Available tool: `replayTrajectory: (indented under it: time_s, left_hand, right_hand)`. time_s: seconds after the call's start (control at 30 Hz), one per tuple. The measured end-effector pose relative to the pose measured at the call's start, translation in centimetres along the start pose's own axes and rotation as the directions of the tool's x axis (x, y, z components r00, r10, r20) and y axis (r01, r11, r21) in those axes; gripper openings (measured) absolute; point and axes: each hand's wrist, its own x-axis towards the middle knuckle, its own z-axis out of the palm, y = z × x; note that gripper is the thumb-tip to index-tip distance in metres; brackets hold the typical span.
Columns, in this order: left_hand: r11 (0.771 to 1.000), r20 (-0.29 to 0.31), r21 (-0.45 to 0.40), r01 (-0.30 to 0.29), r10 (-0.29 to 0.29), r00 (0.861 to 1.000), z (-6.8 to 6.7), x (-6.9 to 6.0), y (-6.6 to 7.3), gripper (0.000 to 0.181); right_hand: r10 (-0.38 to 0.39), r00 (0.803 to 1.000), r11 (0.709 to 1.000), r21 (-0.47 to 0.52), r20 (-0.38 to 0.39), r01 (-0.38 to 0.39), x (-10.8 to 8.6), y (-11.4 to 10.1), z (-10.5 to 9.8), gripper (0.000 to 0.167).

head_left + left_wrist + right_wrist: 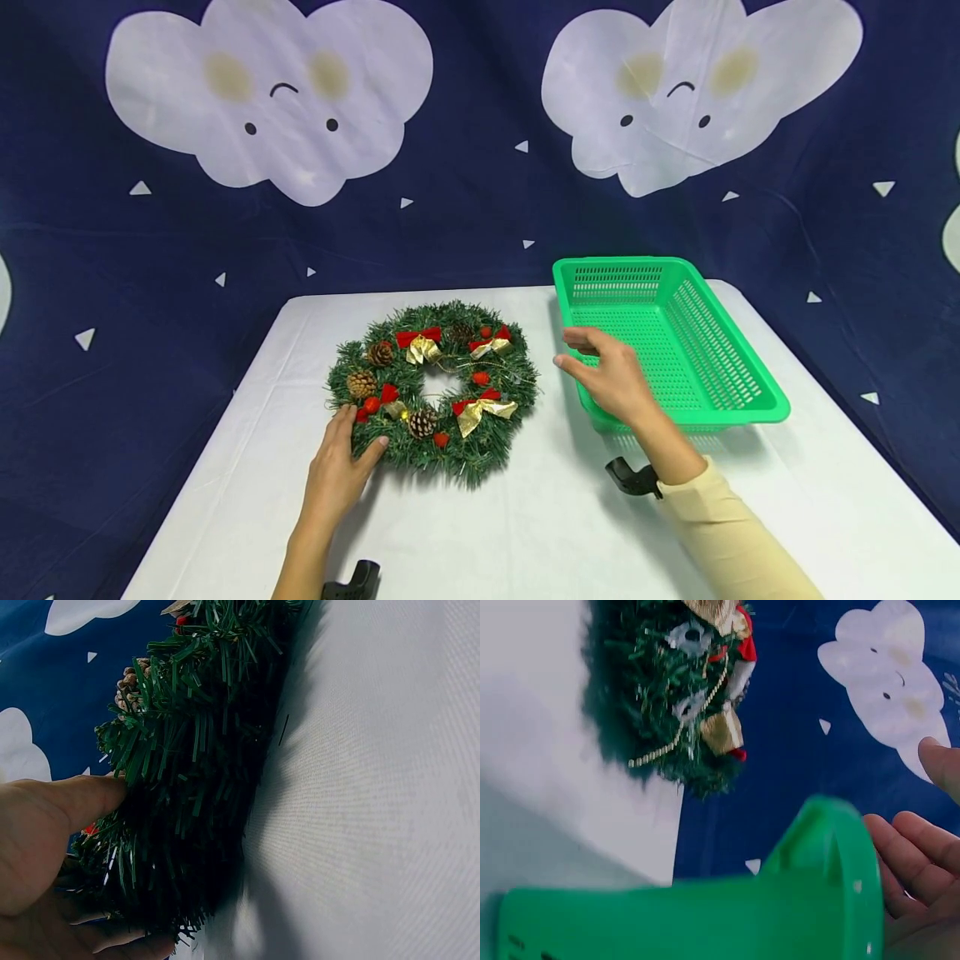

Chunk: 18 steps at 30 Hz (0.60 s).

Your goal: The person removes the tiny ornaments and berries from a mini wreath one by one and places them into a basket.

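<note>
The Christmas wreath [405,377] lies flat on the worktop [487,533], beside the green basket [660,342], not in it. Its bows [486,408] and pine cones [362,384] are already on. The left hand [341,467] touches its edge with loose fingers. The right hand [611,375], near the basket, holds nothing. Nothing looks lifted yet.

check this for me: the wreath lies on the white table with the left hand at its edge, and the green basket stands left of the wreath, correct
Not quite: the green basket stands right of the wreath, as the head view shows. The wreath does lie on the white table with the left hand at its edge.
</note>
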Motion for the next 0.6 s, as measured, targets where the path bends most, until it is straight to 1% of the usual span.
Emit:
replayTrajectory:
  time_s: [0.13,0.4,0.6]
  left_hand:
    - [1.0,0.0,0.002,-0.001,0.001,1.0,0.0,0.0,0.0,0.076]
    - [1.0,-0.004,0.002,-0.007,0.007,1.0,0.0,0.0,0.1,0.076]
    - [1.0,0.002,0.003,-0.003,0.003,1.0,0.0,-0.1,0.0,0.076]
  right_hand:
    - [0.003,1.0,1.0,0.01,0.024,-0.003,0.2,-0.7,0.8,0.051]
    - [-0.006,0.999,0.999,0.035,0.043,0.005,0.3,-1.7,2.1,0.05]
    - [-0.056,0.998,0.998,0.02,0.042,0.055,0.4,-2.0,3.0,0.05]
